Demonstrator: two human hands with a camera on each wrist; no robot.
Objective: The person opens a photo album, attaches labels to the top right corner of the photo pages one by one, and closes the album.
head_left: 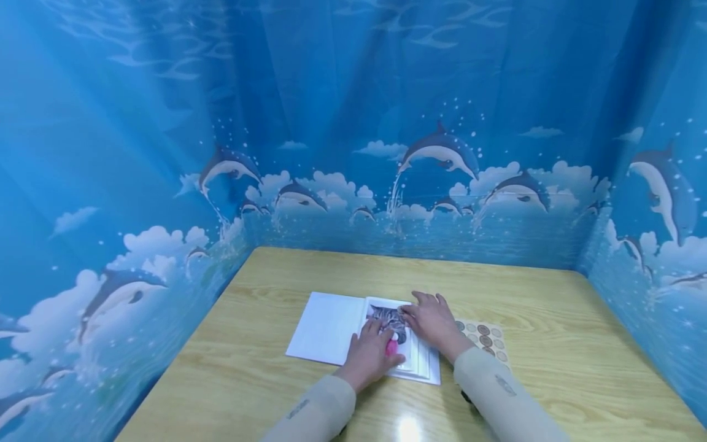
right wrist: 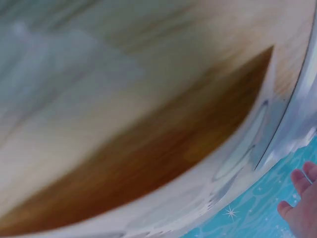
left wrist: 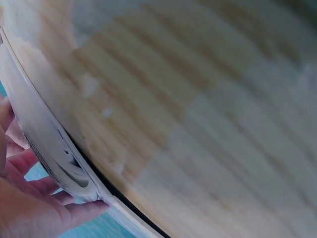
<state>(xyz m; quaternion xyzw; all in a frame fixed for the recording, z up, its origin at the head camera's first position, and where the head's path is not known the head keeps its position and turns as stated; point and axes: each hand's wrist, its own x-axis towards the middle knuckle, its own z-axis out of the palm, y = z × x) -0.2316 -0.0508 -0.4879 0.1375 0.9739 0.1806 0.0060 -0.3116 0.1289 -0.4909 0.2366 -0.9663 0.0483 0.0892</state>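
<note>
An open white book (head_left: 331, 328) lies on the table, with a blank left page and a picture of a grey striped animal (head_left: 382, 314) on the right page. Over the lower part of that page rests my left hand (head_left: 367, 353), its fingers spread on the picture beside a pink patch (head_left: 391, 348). My right hand (head_left: 433, 319) touches the picture's upper right edge with its thumb side, other fingers extended. Whether a small piece lies under those fingertips is too small to tell. Partly beneath the right forearm is a sheet of round brown and beige stickers (head_left: 485, 330).
The wood-grain table (head_left: 265, 307) carries the book near its middle. Blue curtains with dolphins (head_left: 442, 150) surround the table at the back and both sides. Light reflects off the tabletop in front of the book.
</note>
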